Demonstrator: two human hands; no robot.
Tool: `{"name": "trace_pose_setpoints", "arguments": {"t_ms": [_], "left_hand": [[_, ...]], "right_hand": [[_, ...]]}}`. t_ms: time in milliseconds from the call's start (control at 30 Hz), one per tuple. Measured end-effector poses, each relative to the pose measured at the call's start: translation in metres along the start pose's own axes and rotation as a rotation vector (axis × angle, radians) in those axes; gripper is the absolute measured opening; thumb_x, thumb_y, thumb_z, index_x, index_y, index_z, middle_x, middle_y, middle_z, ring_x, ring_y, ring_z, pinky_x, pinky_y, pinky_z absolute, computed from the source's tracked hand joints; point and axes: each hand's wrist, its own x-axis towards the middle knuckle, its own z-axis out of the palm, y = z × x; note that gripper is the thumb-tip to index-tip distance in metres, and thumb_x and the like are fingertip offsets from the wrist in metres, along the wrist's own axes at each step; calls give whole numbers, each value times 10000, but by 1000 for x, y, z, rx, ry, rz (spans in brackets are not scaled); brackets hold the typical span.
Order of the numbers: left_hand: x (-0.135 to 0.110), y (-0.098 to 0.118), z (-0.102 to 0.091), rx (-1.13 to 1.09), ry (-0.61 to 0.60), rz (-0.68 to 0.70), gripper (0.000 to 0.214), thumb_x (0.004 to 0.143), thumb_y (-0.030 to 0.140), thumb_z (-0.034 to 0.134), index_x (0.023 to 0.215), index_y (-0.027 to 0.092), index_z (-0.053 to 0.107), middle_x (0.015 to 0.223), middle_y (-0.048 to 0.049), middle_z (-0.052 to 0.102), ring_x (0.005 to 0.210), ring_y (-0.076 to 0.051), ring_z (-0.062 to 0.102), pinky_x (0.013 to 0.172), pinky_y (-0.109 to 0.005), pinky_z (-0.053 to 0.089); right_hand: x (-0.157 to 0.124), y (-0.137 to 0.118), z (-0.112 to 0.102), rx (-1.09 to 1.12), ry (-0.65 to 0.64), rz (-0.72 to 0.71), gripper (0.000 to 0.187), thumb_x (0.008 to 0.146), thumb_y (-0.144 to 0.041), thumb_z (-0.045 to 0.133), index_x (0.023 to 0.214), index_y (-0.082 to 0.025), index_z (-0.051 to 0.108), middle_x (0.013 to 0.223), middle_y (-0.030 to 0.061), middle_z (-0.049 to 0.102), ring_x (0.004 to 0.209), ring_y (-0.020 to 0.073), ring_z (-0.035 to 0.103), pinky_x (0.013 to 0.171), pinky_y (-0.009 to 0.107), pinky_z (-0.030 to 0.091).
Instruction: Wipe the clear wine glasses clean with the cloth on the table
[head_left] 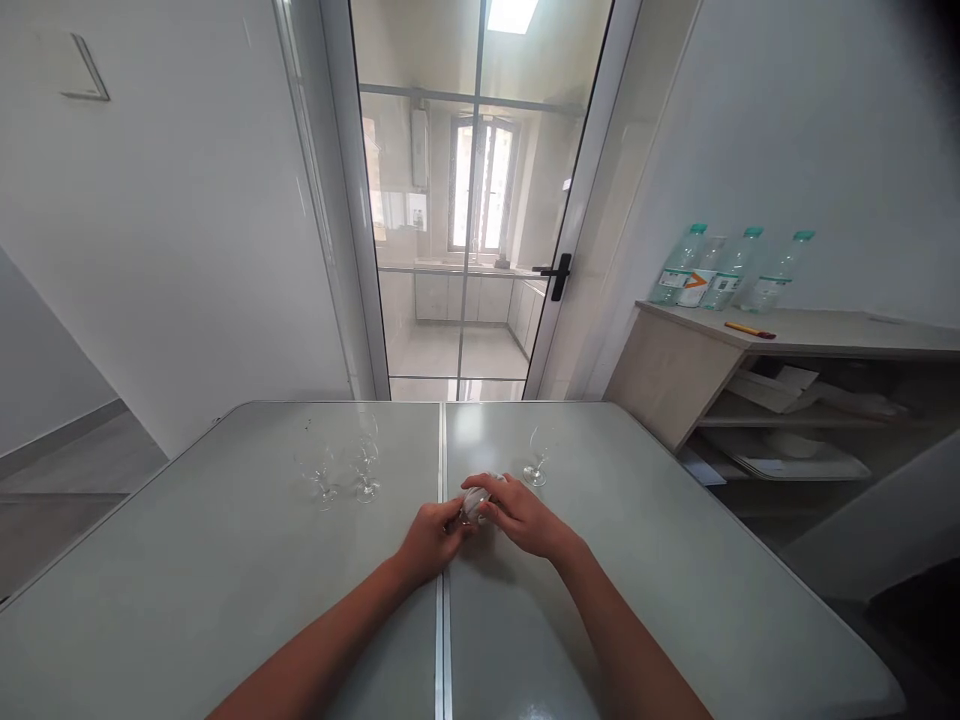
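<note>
Over the table's centre seam, my left hand [433,538] is closed on what looks like a small clear stemmed glass, mostly hidden by fingers. My right hand [519,512] curls over the same glass from the right, pressing a crumpled white cloth [474,503] against it. Just beyond the right hand stands a clear stemmed glass [535,474], upright. Left of my hands are two more upright stemmed glasses, one glass [367,487] close beside the other glass [323,491]; their thin outlines are faint.
The pale glossy table [247,570] has a metal strip [440,650] down its middle. Behind it is a glazed door with a black handle [559,275]. On the right, a shelf unit [675,370] carries several plastic bottles [726,278] and a yellow pen-like item [748,330].
</note>
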Motion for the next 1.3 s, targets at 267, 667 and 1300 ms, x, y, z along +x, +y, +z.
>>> {"name": "trace_pose_setpoints", "arguments": {"t_ms": [267,667,1300], "left_hand": [[5,12,-2,-227,-27,-70,145,848,253,643,752,145,635,585,60,394,569,-97,337,555,-219,296],[4,-13,0,-513,111,-152,436,896,465,681,1158,118,698,610,4,621,569,-134,546,603,-250,432],[1,0,-2,-799,-270,-161,704,818,781,563,880,91,682,495,-25,592,426,-121,492,516,-258,417]], "right_hand": [[-3,15,6,241,172,45,257,1010,-436,494,1120,-233,608,642,-56,495,589,135,435,651,275,383],[8,16,17,1035,734,200,362,858,-404,747,1108,-271,521,831,-24,609,704,146,510,646,243,392],[17,14,42,1151,601,294,583,722,-279,810,1231,-298,525,970,-8,672,644,144,600,502,233,466]]}}
